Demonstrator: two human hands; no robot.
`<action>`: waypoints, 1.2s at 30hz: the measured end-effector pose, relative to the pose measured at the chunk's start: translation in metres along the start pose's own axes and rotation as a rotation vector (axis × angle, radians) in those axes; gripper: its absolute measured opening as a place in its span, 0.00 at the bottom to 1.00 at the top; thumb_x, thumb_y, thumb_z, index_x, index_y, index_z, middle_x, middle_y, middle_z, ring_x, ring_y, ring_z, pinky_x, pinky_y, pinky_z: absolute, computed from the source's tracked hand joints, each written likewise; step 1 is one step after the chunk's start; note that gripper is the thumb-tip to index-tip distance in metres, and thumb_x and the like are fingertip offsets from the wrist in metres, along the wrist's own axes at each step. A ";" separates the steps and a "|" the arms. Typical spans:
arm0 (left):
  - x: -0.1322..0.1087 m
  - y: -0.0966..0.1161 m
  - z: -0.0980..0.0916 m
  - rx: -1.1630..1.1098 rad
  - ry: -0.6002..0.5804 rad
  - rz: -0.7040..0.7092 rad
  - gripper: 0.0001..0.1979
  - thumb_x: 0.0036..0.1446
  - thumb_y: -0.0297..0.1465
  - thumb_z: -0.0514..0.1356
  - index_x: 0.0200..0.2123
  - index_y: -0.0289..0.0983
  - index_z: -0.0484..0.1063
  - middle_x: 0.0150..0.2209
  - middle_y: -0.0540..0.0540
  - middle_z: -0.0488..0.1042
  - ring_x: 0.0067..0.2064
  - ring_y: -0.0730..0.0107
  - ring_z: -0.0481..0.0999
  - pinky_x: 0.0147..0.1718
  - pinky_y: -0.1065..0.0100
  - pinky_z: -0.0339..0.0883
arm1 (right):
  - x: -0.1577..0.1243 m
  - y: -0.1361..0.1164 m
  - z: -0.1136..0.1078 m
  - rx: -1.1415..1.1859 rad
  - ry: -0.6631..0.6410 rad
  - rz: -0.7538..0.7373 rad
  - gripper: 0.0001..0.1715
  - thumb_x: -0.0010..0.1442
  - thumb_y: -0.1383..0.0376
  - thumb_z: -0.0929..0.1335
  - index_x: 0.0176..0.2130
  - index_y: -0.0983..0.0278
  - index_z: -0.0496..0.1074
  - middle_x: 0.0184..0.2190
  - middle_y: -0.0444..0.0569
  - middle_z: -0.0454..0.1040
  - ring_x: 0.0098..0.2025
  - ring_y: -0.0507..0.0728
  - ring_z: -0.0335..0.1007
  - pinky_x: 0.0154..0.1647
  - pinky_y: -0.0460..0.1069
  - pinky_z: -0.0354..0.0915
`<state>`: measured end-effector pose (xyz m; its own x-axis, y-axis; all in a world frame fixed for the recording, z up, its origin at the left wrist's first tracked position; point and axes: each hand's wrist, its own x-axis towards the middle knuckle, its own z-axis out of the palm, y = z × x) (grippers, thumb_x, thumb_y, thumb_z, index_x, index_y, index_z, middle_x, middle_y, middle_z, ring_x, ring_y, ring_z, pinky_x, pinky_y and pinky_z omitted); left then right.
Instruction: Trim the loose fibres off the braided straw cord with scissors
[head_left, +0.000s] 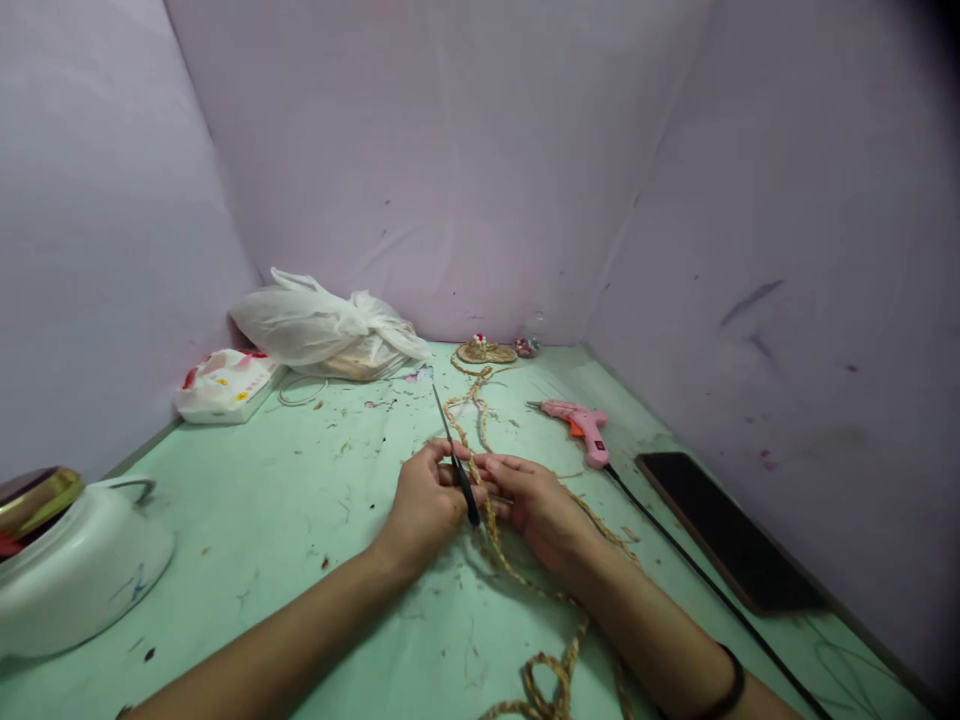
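Observation:
In the middle of the table, my left hand (427,498) is closed around black-handled scissors (465,490), their narrow blades pointing away from me. Close beside it, my right hand (536,505) pinches a braided jute cord (491,525), fingertips almost meeting those of the left. From there the cord runs toward me into a loose coil near the front edge, and another stretch leads away to the back. At that far end lies a flat woven jute piece (487,352) with small red and white decorations on it. The fingers partly hide the scissors' handles.
A pink glue gun (581,425) with a black cable lies right of my hands, beside a dark phone (727,530). At the back left are a knotted white plastic bag (322,325) and a white packet (229,385). A white container (90,565) stands at left.

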<state>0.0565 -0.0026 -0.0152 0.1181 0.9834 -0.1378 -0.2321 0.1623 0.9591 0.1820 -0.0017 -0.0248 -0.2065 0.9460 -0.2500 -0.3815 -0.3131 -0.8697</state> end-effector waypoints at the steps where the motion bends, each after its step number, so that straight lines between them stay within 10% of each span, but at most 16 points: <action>1: -0.002 -0.002 0.003 0.000 -0.014 0.010 0.22 0.28 0.24 0.64 0.30 0.37 0.58 0.20 0.54 0.70 0.22 0.74 0.70 0.21 0.73 0.63 | 0.000 0.001 0.000 0.000 -0.013 0.007 0.19 0.42 0.60 0.72 0.33 0.70 0.73 0.28 0.51 0.75 0.27 0.51 0.69 0.31 0.46 0.64; 11: -0.003 -0.015 0.001 0.162 -0.094 -0.012 0.17 0.35 0.29 0.63 0.30 0.38 0.59 0.18 0.55 0.66 0.19 0.77 0.65 0.19 0.75 0.56 | 0.001 0.000 0.001 -0.118 0.087 -0.109 0.17 0.35 0.62 0.74 0.27 0.70 0.75 0.18 0.45 0.71 0.18 0.48 0.61 0.21 0.45 0.58; 23: -0.004 0.033 -0.031 1.507 -0.093 0.621 0.18 0.44 0.32 0.54 0.42 0.43 0.66 0.31 0.49 0.73 0.34 0.65 0.71 0.33 0.68 0.59 | -0.007 -0.021 -0.001 -0.278 0.269 -0.180 0.09 0.37 0.63 0.71 0.20 0.68 0.72 0.14 0.39 0.61 0.16 0.45 0.49 0.14 0.43 0.45; 36: -0.001 0.030 -0.032 1.863 -0.165 0.615 0.27 0.47 0.32 0.51 0.54 0.42 0.58 0.37 0.43 0.71 0.35 0.59 0.70 0.34 0.62 0.61 | -0.007 -0.027 -0.006 -0.416 0.242 -0.221 0.06 0.39 0.68 0.69 0.24 0.67 0.75 0.13 0.39 0.63 0.15 0.45 0.46 0.16 0.44 0.43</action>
<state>0.0184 0.0038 0.0056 0.5304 0.8298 0.1736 0.8477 -0.5207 -0.1010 0.1988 0.0011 -0.0020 0.0706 0.9935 -0.0898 0.0080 -0.0906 -0.9959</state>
